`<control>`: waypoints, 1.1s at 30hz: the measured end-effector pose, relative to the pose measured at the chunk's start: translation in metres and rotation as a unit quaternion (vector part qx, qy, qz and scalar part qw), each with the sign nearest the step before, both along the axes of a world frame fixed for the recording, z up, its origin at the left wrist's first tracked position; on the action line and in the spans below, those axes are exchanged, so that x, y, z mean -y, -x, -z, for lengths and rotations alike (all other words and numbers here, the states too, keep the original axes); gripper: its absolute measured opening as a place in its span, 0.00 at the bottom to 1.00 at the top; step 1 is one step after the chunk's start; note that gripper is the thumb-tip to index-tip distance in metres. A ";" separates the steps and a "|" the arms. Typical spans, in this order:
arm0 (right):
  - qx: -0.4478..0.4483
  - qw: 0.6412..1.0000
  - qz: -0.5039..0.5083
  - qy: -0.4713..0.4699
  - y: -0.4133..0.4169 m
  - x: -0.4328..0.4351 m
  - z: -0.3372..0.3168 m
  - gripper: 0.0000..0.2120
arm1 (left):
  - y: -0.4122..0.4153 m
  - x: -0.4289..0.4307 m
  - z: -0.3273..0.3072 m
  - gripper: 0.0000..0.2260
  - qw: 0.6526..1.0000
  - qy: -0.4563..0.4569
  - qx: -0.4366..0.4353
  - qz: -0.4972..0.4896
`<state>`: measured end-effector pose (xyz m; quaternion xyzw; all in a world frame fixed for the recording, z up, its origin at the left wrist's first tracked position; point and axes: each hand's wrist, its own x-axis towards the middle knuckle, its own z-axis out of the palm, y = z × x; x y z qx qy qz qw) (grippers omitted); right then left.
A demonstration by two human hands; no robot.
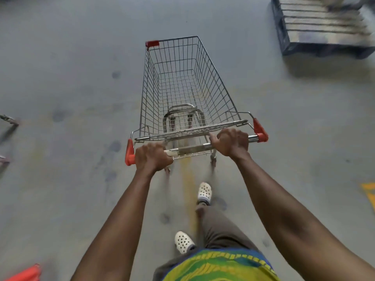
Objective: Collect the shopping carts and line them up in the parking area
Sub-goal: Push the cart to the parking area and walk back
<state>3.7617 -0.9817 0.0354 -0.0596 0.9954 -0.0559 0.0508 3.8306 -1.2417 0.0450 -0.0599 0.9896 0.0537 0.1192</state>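
Cart handle point(190, 148) label worn, unreadable. Blurred cart bits cut off at left edge point(8, 120); pallet point(320, 27) cropped top right. Shopping cart point(182, 86) sits mid-floor; left hand point(151, 158) and right hand point(231, 141) both wrap its handle.

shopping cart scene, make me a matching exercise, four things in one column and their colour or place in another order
Things:
1. handle end caps
2. clog shoes
3. pallet
4. shopping cart basket

Colour or place:
A. top right corner of the view
B. bare wire, nothing inside
C. red-orange
D. white with holes

Pairs: 1-C, 2-D, 3-A, 4-B

The left hand and right hand both grip the cart's handle bar.
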 end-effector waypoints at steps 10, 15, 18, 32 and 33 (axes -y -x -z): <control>-0.015 0.999 0.041 0.009 0.272 0.057 0.005 0.23 | 0.272 0.052 0.006 0.10 1.000 0.013 -0.016 -0.012; 0.014 0.999 0.034 0.014 0.390 0.096 0.000 0.21 | 0.395 0.089 -0.003 0.14 0.999 0.036 0.025 0.002; 0.009 0.999 0.033 0.022 0.457 0.119 0.001 0.23 | 0.470 0.115 -0.002 0.15 0.997 0.054 0.057 0.004; -0.021 0.998 0.024 0.048 0.816 0.206 0.000 0.27 | 0.833 0.205 0.006 0.15 0.998 0.052 0.020 0.002; -0.013 0.999 0.023 0.046 0.839 0.211 -0.001 0.27 | 0.858 0.210 0.007 0.15 0.998 0.056 0.024 0.007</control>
